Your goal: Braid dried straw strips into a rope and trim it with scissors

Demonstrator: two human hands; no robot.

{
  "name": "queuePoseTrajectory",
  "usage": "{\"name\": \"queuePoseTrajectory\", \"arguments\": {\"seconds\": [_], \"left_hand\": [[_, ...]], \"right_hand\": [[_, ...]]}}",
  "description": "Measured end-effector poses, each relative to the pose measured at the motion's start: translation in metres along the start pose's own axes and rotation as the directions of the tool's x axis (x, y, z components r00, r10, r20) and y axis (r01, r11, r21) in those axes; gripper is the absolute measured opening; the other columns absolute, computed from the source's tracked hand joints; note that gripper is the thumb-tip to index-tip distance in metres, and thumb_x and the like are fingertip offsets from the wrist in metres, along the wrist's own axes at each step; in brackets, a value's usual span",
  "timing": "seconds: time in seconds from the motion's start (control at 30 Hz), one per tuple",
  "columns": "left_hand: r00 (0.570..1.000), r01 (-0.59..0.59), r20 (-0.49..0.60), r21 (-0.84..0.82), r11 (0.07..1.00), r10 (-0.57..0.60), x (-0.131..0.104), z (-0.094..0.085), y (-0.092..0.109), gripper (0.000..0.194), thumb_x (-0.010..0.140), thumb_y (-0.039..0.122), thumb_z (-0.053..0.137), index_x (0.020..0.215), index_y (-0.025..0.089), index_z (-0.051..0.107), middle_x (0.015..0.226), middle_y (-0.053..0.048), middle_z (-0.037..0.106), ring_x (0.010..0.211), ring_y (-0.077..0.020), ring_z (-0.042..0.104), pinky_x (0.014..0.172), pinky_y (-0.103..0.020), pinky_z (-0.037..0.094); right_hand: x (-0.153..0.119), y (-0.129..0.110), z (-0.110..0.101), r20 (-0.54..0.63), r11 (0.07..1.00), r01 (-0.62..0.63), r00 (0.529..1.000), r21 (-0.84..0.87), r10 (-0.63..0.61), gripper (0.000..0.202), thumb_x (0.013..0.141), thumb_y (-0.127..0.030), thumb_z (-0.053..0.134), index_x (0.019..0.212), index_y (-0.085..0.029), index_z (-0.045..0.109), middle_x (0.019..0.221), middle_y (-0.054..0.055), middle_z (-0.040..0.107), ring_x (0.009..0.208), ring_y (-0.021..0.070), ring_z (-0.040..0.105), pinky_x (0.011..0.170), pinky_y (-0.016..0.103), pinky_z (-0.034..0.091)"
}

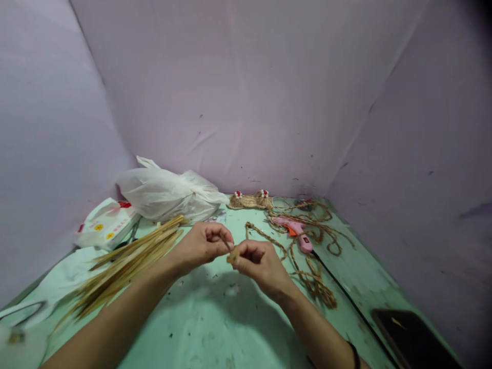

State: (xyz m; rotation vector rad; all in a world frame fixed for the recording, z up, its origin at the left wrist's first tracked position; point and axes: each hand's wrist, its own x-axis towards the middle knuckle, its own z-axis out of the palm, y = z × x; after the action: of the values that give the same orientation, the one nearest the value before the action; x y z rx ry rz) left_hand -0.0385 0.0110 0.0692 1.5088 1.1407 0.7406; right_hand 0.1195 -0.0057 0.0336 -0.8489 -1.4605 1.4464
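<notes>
Over the middle of the table, my left hand [207,245] and my right hand [263,266] meet with their fingertips close together. Between the right thumb and fingers sits a small tan piece of dried straw [232,255], folded or coiled; its exact shape is too small to tell. A thin strip running from it is pinched in my left fingers. Just beyond my right hand lies a braided straw cord [269,237]. Beside my left forearm is a bundle of flat dried straw strips [132,266].
A pink glue gun [294,229] with a black cable lies right, among tangled braided cords [317,287]. A woven straw piece with red-and-white ornaments [250,201] is by the back wall. White plastic bag [169,192] and tissue pack [105,225] stand left. A dark phone-like slab [413,338] lies front right.
</notes>
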Motion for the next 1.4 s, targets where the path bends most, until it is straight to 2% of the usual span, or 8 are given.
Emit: {"name": "queuePoseTrajectory", "arguments": {"seconds": [0.27,0.57,0.73,0.87,1.0,1.1,1.23,1.4], "left_hand": [[0.986,-0.082,-0.138,0.086,0.993,0.094,-0.001,0.021,-0.001,0.02,0.064,0.032,0.055,0.063,0.012,0.059,0.044,0.007,0.037,0.041,-0.0038,0.026,0.041,-0.019,0.02],[0.971,-0.199,-0.072,0.281,0.939,0.228,-0.004,0.022,-0.005,0.018,0.07,0.026,0.052,0.069,0.013,0.064,0.06,0.001,0.057,0.055,-0.0087,0.044,0.053,-0.02,0.032],[0.953,-0.238,-0.067,0.445,0.864,0.296,-0.009,0.025,-0.002,0.022,0.076,0.024,0.045,0.07,0.015,0.065,0.064,0.0,0.06,0.06,-0.0104,0.048,0.057,-0.02,0.035],[0.951,-0.225,-0.098,0.429,0.875,0.293,-0.011,0.028,0.0,0.02,0.075,0.025,0.048,0.074,0.016,0.066,0.063,0.0,0.06,0.056,-0.0096,0.047,0.053,-0.02,0.035],[0.935,-0.217,-0.204,0.313,0.925,0.289,-0.014,0.026,0.002,0.02,0.071,0.028,0.056,0.084,0.016,0.065,0.067,0.0,0.062,0.05,-0.0067,0.043,0.047,-0.019,0.033],[0.956,-0.252,-0.158,-0.01,0.968,0.247,-0.012,0.022,0.001,0.027,0.069,0.032,0.059,0.091,0.016,0.063,0.075,-0.002,0.063,0.042,-0.0035,0.038,0.04,-0.018,0.029],[0.987,-0.162,-0.089,-0.433,0.887,0.137,-0.004,0.018,-0.006,0.032,0.066,0.031,0.064,0.094,0.015,0.06,0.07,-0.001,0.06,0.034,0.0003,0.032,0.034,-0.016,0.018],[0.992,-0.067,-0.129,-0.476,0.877,0.005,0.003,0.026,-0.013,0.027,0.059,0.028,0.07,0.079,0.013,0.063,0.058,0.002,0.056,0.033,0.0002,0.033,0.034,-0.016,0.017]], "right_hand": [[0.004,0.002,0.007,-0.389,0.967,-0.044,0.91,0.251,0.142,0.021,0.052,-0.03,0.071,0.053,-0.014,0.058,0.047,-0.002,0.055,0.039,0.0051,0.042,0.041,0.019,0.032],[0.005,0.0,0.008,-0.49,0.976,-0.052,0.858,0.213,0.152,0.016,0.052,-0.026,0.07,0.054,-0.013,0.059,0.042,-0.005,0.049,0.041,0.006,0.043,0.042,0.019,0.035],[0.004,0.0,0.008,-0.507,0.968,-0.086,0.839,0.234,0.197,0.016,0.049,-0.025,0.07,0.057,-0.014,0.061,0.06,0.0,0.06,0.046,0.0074,0.047,0.04,0.019,0.036],[0.004,0.0,0.006,-0.504,0.946,-0.087,0.829,0.312,0.243,0.013,0.048,-0.02,0.069,0.051,-0.015,0.058,0.05,-0.002,0.056,0.041,0.0063,0.043,0.04,0.02,0.035],[0.005,0.0,0.004,-0.458,0.855,-0.118,0.803,0.506,0.382,0.017,0.046,-0.017,0.069,0.048,-0.015,0.052,0.045,-0.004,0.053,0.041,0.0048,0.044,0.042,0.018,0.036],[0.006,-0.003,0.003,-0.371,0.787,-0.141,0.823,0.601,0.431,0.017,0.046,-0.015,0.069,0.051,-0.014,0.053,0.046,-0.004,0.052,0.04,0.0039,0.044,0.041,0.017,0.036],[0.006,-0.007,0.004,-0.311,0.75,-0.148,0.845,0.645,0.435,0.013,0.047,-0.012,0.068,0.051,-0.012,0.055,0.046,-0.004,0.052,0.04,0.0033,0.043,0.04,0.016,0.035],[0.007,-0.008,0.005,-0.323,0.74,-0.121,0.845,0.662,0.427,0.012,0.046,-0.01,0.067,0.048,-0.013,0.056,0.041,-0.004,0.051,0.039,0.0053,0.045,0.041,0.018,0.039]]}}
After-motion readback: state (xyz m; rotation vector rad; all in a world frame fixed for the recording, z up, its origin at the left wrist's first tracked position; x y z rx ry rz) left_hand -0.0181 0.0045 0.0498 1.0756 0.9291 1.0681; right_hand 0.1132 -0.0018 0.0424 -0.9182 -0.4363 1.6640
